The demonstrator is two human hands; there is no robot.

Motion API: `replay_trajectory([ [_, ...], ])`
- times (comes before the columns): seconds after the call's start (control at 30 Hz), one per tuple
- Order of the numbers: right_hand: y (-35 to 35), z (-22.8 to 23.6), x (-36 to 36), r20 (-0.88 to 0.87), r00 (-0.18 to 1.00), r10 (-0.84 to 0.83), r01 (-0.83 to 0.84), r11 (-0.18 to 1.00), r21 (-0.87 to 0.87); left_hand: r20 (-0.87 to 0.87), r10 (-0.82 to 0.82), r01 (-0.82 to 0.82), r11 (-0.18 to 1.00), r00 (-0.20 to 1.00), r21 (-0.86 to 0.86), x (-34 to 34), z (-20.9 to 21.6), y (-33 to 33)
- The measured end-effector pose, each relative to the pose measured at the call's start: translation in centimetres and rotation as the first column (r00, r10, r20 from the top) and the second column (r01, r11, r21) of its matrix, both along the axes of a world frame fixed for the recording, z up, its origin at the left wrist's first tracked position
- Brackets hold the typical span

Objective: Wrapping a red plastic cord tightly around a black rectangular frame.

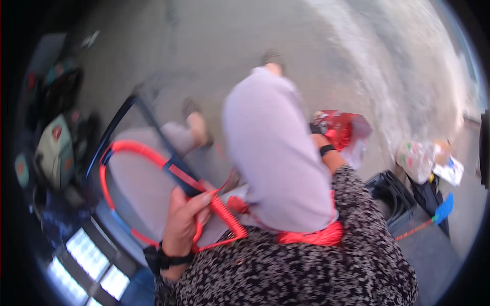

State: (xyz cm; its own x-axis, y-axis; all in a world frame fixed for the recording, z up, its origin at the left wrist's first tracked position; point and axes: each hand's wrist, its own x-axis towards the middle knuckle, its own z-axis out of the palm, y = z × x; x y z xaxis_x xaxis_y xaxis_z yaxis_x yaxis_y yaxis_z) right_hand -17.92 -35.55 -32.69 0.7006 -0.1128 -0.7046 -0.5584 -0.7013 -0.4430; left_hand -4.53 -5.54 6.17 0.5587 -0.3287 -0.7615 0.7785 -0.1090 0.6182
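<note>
My left hand (pixel 186 214) is closed round a dark bent frame (pixel 153 122) partly wrapped in red cord. A curved bar of it (pixel 139 147) carries red wrapping with dark and blue stretches. Beside my fingers, a tight coil of red cord (pixel 224 217) hangs toward my lap. A bundle of red cord (pixel 314 235) lies in my lap, under my raised thigh. Past my right knee, my right hand (pixel 321 143) is at a shiny red and white plastic bag (pixel 344 130); its fingers are hidden or blurred.
To the right stand a black open container (pixel 390 196), a clear plastic bag (pixel 417 160) and a blue brush-like piece on an orange stick (pixel 443 208). At the left are a pale green bag (pixel 57 150) and dark items. Grey concrete floor (pixel 204 46) stretches ahead.
</note>
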Motion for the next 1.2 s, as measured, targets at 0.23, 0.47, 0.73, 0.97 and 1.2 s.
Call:
replay_trajectory([
  [0.23,-2.1,9.9,2.6,0.116,0.748,-0.654,0.545,0.704,0.455,0.029,-0.024,0.025,0.999,0.999,-0.043,0.1,0.2,1.7],
  [0.47,-2.2,22.5,5.6,0.169,0.552,-0.817,0.472,0.473,0.744,0.082,-0.046,0.056,0.991,0.996,-0.124,-0.2,-0.4,2.8],
  [0.73,-0.9,31.9,8.4,0.479,0.415,-0.773,0.285,0.611,0.739,0.093,-0.047,0.063,0.982,0.995,-0.178,-0.7,-2.2,2.8],
  [0.97,0.1,34.1,7.9,0.496,0.464,-0.734,0.284,0.654,0.701,0.041,-0.011,0.025,0.935,0.999,-0.353,0.5,-0.7,1.2],
  [1.2,-0.5,32.9,5.8,0.146,0.537,-0.831,0.277,0.337,0.9,0.066,-0.229,0.238,0.926,0.971,-0.292,-0.7,-1.8,-2.1],
])
